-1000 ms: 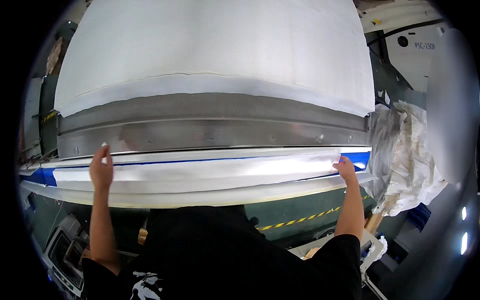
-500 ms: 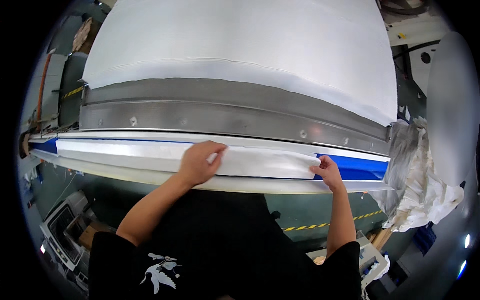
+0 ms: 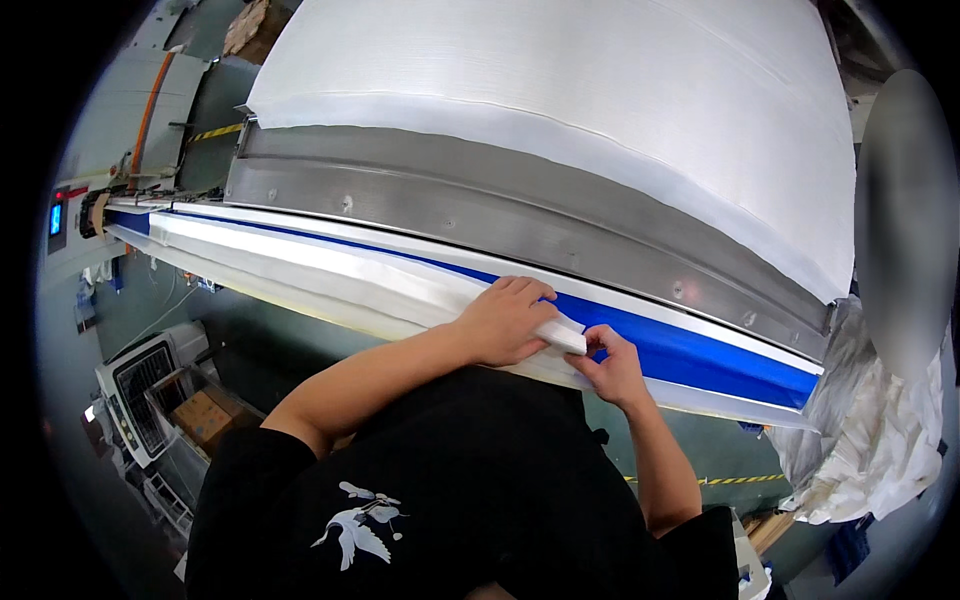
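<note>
A long strip of white fabric (image 3: 330, 262) runs along a narrow trough lined with a blue band (image 3: 690, 350). Its right end is bunched into a narrow, layered fold. My left hand (image 3: 508, 322) wraps over the fabric just short of that end, closed on it. At the very tip, my right hand (image 3: 612, 368) pinches the edge between thumb and fingers. Both hands are close together, right of the picture's middle. Bare blue band shows to the right of my right hand.
Beyond the trough lies a grey metal plate (image 3: 480, 200), with a wide white sheet (image 3: 560, 80) behind it. Crumpled white material (image 3: 880, 440) hangs at the right. Lower left, a white appliance with a dark grille (image 3: 150, 385) stands near a cardboard box (image 3: 205, 415).
My right hand has drawn the fabric's end leftward and nearer to me, uncovering more blue band. The flat end is now gathered into a narrow fold. The view has turned and shifted.
</note>
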`<state>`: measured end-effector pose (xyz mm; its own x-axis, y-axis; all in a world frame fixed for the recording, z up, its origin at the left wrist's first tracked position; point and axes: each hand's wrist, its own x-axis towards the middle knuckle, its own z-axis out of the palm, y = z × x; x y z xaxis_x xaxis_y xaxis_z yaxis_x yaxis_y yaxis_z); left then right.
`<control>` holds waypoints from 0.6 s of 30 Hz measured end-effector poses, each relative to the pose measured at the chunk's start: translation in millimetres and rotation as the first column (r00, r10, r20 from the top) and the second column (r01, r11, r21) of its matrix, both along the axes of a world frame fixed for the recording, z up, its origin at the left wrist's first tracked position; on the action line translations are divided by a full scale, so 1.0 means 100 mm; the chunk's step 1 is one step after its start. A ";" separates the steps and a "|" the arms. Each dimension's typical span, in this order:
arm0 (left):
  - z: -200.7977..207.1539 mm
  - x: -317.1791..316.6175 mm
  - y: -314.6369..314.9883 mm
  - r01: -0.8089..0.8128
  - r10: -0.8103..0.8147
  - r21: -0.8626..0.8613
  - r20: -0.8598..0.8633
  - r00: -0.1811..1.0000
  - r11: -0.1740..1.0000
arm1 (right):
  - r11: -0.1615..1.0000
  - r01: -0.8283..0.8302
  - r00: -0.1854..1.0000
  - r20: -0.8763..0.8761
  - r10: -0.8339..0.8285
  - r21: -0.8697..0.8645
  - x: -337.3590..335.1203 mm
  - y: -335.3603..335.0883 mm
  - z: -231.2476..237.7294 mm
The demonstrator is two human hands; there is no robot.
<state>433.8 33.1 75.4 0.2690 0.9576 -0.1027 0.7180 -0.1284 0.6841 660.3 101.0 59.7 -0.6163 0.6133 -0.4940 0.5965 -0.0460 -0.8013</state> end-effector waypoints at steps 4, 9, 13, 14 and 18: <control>-0.01 -0.02 -0.04 -0.007 0.006 -0.033 -0.031 1.000 0.999 | 0.999 -0.030 0.999 -0.024 0.031 0.015 -0.05 -0.02 -0.03; -0.02 -0.02 -0.11 -0.057 0.057 0.020 -0.020 0.998 0.998 | 0.996 -0.091 0.996 -0.027 0.090 -0.018 -0.09 -0.01 -0.02; 0.03 -0.15 -0.19 -0.048 0.052 0.052 -0.089 0.995 0.998 | 0.999 -0.047 0.988 -0.148 0.046 -0.008 -0.18 0.27 0.07; 0.08 -0.19 -0.22 -0.050 0.053 0.034 -0.093 0.994 0.998 | 0.998 0.017 0.978 -0.207 -0.030 -0.063 -0.24 0.34 0.06; 0.24 -0.22 -0.25 -0.009 0.009 -0.007 -0.045 0.999 1.000 | 0.797 -0.252 0.893 -0.449 -0.026 -0.549 -0.86 0.54 0.00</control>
<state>411.3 7.8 99.7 0.2553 0.9592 -0.1217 0.7494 -0.1168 0.6517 574.5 154.9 60.1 -0.8891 0.2072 -0.4080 0.2459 -0.5357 -0.8078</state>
